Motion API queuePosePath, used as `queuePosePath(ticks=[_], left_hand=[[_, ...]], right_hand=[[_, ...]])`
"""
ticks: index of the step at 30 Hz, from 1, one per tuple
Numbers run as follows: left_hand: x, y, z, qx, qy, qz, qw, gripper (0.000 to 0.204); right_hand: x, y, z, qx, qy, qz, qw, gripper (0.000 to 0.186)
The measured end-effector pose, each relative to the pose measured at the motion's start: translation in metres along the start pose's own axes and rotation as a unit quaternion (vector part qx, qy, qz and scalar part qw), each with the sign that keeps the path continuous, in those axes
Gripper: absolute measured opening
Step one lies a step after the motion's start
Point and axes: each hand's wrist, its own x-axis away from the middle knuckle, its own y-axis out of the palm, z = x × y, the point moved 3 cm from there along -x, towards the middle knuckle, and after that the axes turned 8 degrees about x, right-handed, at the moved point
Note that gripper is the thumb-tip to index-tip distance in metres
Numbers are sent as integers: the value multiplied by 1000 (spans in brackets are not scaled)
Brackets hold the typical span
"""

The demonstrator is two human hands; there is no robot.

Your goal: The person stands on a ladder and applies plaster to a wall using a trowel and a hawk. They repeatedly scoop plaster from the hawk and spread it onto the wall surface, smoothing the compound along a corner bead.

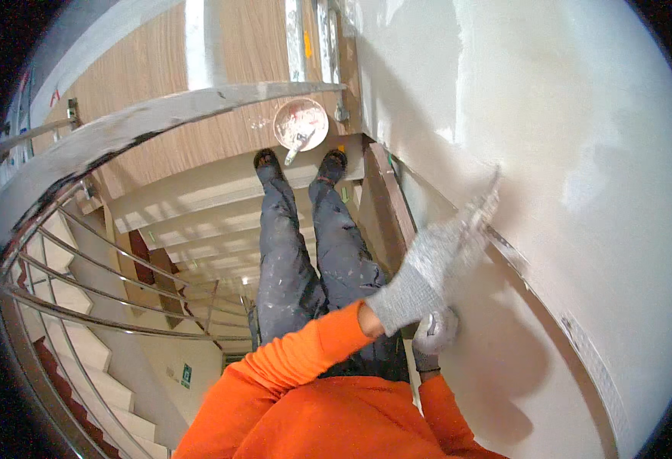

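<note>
My left hand (424,269), in a grey knit glove, reaches across my front toward the pale plastered wall (535,99). Its blurred fingers close around a thin plaster-smeared tool (486,205), whose narrow tip points up along the wall. What kind of tool it is does not show clearly. Just below the left wrist, my right hand (437,330), also gloved, is curled closed; whatever it grips is hidden. A perforated metal edge strip (580,344) runs along the wall's lower border, past the left hand's fingers.
Ahead of my shoes, a white bucket (278,122) of pinkish-white paste stands on the wood-look landing (244,46), a smeared tool (299,145) leaning in it. Stairs (213,218) descend beneath me. A curved metal railing (122,321) bounds the left, below a pale curved band (160,107).
</note>
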Motion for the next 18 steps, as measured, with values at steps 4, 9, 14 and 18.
queuePosePath(ticks=[4, 9, 14, 18], left_hand=[[12, -14, 82, 155, -139, -76, 975, 59], [20, -14, 27, 184, -162, 18, 969, 41], [-9, -3, -36, 231, -275, 97, 928, 41], [-6, 37, -2, -236, -27, 12, 971, 41]], right_hand=[[4, -2, 1, 0, 11, 15, 1000, 16], [10, 4, 12, -4, 23, 32, 999, 15], [11, 4, 15, -18, 39, 42, 998, 14], [29, 12, 27, 41, -14, 85, 995, 14]])
